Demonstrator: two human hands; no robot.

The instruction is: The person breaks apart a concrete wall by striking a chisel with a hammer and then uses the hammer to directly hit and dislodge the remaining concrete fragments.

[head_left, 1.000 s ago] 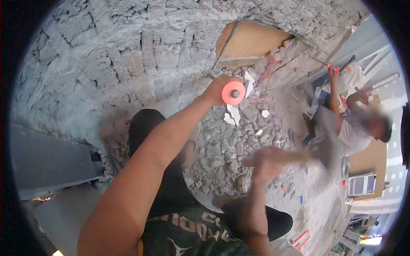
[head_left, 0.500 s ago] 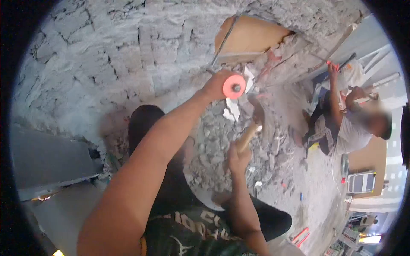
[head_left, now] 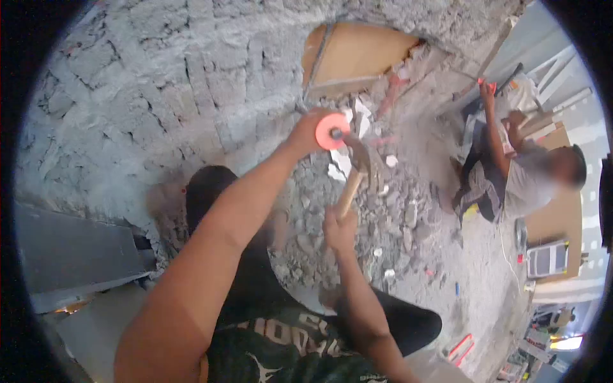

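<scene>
My left hand (head_left: 305,133) is wrapped round a chisel with a round pink-orange guard (head_left: 331,131), close to the rough wall below an opening. The metal end of the chisel shows at the guard's centre. My right hand (head_left: 340,225) grips the wooden handle of a hammer (head_left: 352,185). The hammer's head is beside the guard, near the chisel's end; whether they touch is not clear. Broken rubble (head_left: 389,220) and white fragments (head_left: 340,163) lie beneath and around the tools.
A co-worker (head_left: 533,182) crouches at the right, holding a tool with a red guard (head_left: 486,83). A brown board (head_left: 367,54) shows through the wall opening. A red-framed tool (head_left: 461,348) and a blue object (head_left: 457,289) lie on the floor. A grey box-like block (head_left: 76,252) stands left.
The hammer has moved up and towards the chisel's end. The view has shifted slightly, with the wall opening and both hands now farther left.
</scene>
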